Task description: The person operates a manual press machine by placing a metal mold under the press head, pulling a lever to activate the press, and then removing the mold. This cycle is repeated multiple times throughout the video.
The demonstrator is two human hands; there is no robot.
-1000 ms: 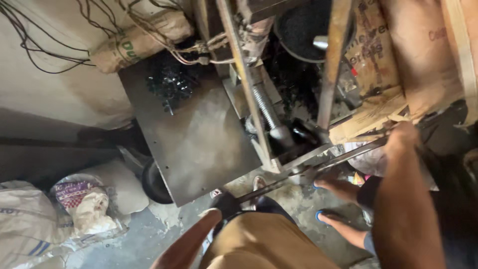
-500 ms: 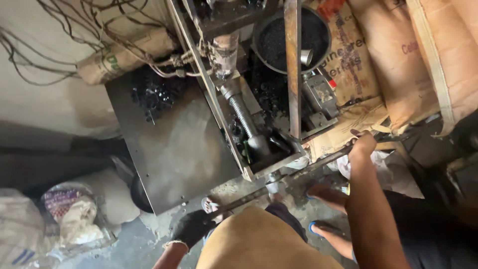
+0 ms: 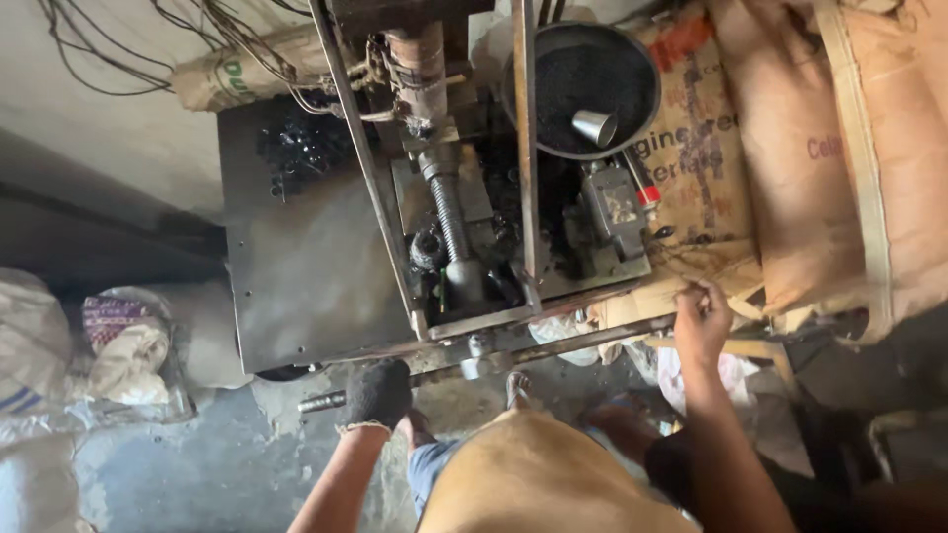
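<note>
Along the front edge of the grimy machine frame (image 3: pixel 296 266) runs a long steel bar (image 3: pixel 553 347), likely heavy, rigid and greasy, best gripped near both ends. The gloved left hand (image 3: pixel 375 393) wraps its fingers around 1 end; the bare right hand (image 3: pixel 703 321) clasps the other.

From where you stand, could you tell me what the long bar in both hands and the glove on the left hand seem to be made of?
The long bar looks like bare steel: grey, dull and smudged, with a round section. The glove on the left hand seems knitted fabric, black with a pale cuff; its fibre cannot be told. The right hand is bare.
</note>
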